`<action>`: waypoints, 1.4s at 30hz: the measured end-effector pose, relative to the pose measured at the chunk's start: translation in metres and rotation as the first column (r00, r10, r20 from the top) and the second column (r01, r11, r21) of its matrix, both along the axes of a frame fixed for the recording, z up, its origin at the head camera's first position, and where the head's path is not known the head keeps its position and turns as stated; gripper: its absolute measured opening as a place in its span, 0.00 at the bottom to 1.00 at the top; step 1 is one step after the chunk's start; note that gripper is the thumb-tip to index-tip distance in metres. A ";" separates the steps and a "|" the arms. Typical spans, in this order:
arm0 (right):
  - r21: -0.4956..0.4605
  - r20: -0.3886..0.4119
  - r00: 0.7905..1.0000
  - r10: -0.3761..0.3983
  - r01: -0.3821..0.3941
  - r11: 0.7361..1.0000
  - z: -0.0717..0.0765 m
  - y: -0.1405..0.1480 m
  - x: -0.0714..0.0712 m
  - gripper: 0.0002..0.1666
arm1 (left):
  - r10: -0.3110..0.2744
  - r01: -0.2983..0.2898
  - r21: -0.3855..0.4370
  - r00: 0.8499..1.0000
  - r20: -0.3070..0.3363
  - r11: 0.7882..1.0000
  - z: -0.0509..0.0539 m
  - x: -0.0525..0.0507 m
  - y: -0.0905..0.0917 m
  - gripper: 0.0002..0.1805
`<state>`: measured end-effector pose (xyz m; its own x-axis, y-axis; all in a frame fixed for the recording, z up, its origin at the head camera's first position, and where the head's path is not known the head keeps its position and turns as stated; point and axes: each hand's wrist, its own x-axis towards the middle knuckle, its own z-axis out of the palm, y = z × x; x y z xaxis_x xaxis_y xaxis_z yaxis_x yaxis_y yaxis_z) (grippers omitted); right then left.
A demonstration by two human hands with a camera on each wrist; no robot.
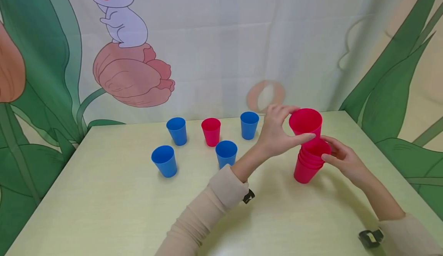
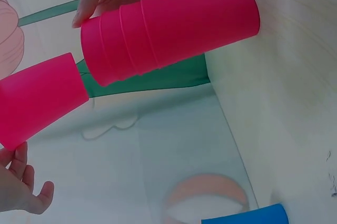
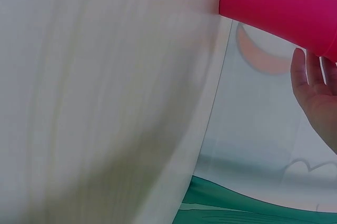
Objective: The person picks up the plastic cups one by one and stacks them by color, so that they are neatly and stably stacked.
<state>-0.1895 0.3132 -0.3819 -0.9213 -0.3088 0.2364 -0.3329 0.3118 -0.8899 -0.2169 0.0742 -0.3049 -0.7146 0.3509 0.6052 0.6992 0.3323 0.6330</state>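
In the head view the left hand [image 1: 278,133] grips a red cup [image 1: 306,122] near its rim, thumb in front and fingers behind. That cup is held just above a stack of nested red cups [image 1: 306,167] at the right of the table. The right hand [image 1: 346,161] holds the stack near its top rim from the right side. In the left wrist view the lifted cup [image 2: 42,98] is apart from the stack [image 2: 174,32]. The right wrist view shows the right hand's fingers [image 3: 314,77] against the red stack [image 3: 279,8].
Left of the hands stand upright blue cups [image 1: 177,131], [image 1: 164,161] and a red cup [image 1: 211,132] in the back row. Another blue cup [image 1: 249,125] is behind the left forearm, and one [image 1: 226,154] is beside its sleeve. A printed curtain [image 1: 214,48] hangs behind the table [image 1: 114,209].
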 end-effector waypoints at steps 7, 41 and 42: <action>0.013 -0.005 1.000 -0.005 0.005 1.000 0.000 0.001 0.001 0.30 | -0.007 0.007 0.011 1.000 0.029 1.000 -0.005 0.002 0.010 0.32; -0.006 -0.027 1.000 0.003 -0.003 1.000 -0.002 0.001 -0.002 0.28 | -0.087 0.065 0.146 0.985 0.149 0.987 -0.043 -0.001 0.034 0.31; -0.007 -0.026 1.000 0.004 -0.004 1.000 -0.002 0.001 -0.002 0.27 | -0.087 0.065 0.143 0.985 0.149 0.988 -0.043 0.000 0.035 0.31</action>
